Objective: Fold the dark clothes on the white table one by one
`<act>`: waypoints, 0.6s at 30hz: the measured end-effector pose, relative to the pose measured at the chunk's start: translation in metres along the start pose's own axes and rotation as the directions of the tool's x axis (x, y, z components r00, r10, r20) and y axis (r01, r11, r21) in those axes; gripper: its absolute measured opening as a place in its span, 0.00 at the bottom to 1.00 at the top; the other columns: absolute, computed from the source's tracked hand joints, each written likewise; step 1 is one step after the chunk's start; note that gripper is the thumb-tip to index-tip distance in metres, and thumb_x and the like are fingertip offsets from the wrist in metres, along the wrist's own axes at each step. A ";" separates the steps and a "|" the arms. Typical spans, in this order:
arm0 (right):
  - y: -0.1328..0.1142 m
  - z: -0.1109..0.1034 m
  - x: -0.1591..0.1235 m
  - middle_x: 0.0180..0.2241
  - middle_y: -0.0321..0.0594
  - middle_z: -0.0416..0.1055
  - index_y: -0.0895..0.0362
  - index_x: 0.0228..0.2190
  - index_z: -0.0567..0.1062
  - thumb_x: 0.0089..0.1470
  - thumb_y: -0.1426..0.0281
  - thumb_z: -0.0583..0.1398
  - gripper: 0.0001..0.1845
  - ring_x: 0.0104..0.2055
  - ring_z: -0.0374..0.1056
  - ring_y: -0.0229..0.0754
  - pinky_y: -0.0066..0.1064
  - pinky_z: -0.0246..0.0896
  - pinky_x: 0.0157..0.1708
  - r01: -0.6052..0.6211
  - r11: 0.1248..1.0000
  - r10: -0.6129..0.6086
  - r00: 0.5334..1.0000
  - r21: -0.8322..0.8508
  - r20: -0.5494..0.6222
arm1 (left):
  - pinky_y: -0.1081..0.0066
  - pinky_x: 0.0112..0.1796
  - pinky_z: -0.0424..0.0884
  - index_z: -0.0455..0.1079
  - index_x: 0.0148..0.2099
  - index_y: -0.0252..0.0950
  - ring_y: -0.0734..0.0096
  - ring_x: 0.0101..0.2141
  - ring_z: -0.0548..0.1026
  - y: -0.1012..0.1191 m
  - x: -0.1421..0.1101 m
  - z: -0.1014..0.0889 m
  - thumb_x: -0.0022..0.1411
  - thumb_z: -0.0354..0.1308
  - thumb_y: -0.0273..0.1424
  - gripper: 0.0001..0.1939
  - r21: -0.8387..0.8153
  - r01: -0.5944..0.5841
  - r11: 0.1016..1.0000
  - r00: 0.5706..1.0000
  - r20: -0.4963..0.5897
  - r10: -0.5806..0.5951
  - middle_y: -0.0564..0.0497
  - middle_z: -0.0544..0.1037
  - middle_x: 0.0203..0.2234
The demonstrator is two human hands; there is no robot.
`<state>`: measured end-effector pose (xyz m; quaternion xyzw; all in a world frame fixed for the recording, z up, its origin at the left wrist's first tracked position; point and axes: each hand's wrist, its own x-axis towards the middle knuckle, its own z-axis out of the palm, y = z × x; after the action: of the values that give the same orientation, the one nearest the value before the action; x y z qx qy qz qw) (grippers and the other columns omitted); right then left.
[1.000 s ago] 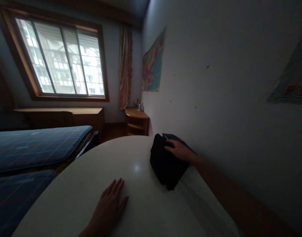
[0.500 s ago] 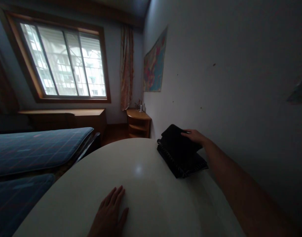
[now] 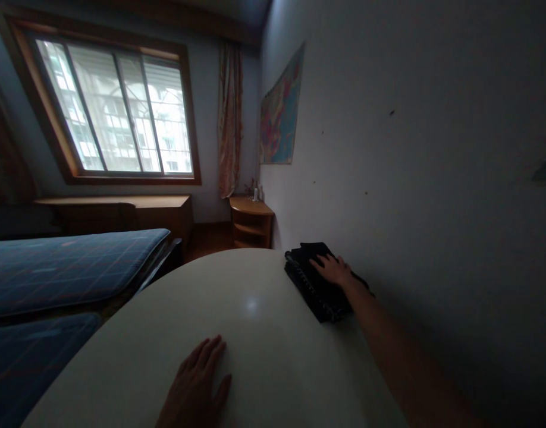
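Observation:
A folded black cloth [image 3: 315, 288] with a fringed or stitched edge lies in layers on the white round table [image 3: 250, 345], close to the wall. My right hand [image 3: 333, 269] rests on top of it with the fingers spread, pressing on the upper layer and not gripping it. Part of the cloth is hidden beneath that hand and forearm. Flat on the tabletop nearer to me is my left hand [image 3: 197, 377], its fingers stretched out and nothing in it.
To the left lie blue plaid mattresses [image 3: 72, 267]. A small wooden corner shelf [image 3: 251, 208] and a long wooden desk [image 3: 161, 203] stand beyond the table, below a barred window [image 3: 116, 113]. The wall [image 3: 416, 178] borders the table's right side.
My right hand has let go of the raised cloth flap and come down onto the cloth, which now lies flatter. The left hand stays in place.

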<state>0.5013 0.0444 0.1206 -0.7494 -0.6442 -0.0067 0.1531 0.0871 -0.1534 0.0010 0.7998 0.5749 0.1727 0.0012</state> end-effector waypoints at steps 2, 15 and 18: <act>-0.003 0.006 -0.009 0.64 0.51 0.60 0.51 0.60 0.68 0.59 0.43 0.50 0.37 0.66 0.51 0.66 0.64 0.44 0.59 -0.037 0.999 0.037 0.999 0.011 -0.001 | 0.51 0.58 0.66 0.68 0.62 0.40 0.53 0.60 0.67 0.002 0.002 -0.003 0.64 0.52 0.41 0.26 -0.008 0.012 1.000 1.000 -0.009 -0.012 0.47 0.70 0.61; -0.075 -0.002 -0.151 0.57 0.45 0.68 0.54 0.50 0.74 0.66 0.61 0.46 0.23 0.63 0.55 0.49 0.42 0.42 0.64 0.429 0.898 -0.382 0.869 0.093 -0.316 | 0.52 0.62 0.61 0.62 0.67 0.42 0.53 0.64 0.60 -0.006 -0.001 -0.022 0.67 0.51 0.41 0.28 -0.065 -0.093 0.994 0.991 0.091 0.099 0.47 0.63 0.65; -0.087 0.022 -0.202 0.65 0.45 0.59 0.53 0.57 0.70 0.64 0.53 0.50 0.28 0.69 0.44 0.52 0.46 0.37 0.66 0.429 0.899 -0.427 0.903 0.092 -0.040 | 0.47 0.63 0.55 0.58 0.69 0.45 0.50 0.67 0.53 -0.012 -0.003 -0.024 0.68 0.50 0.43 0.29 -0.043 -0.134 0.990 0.985 0.101 0.138 0.49 0.58 0.67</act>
<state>0.3791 -0.1339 0.0769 -0.5812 -0.7910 -0.0155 0.1905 0.0688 -0.1571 0.0201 0.8448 0.5151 0.1411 0.0336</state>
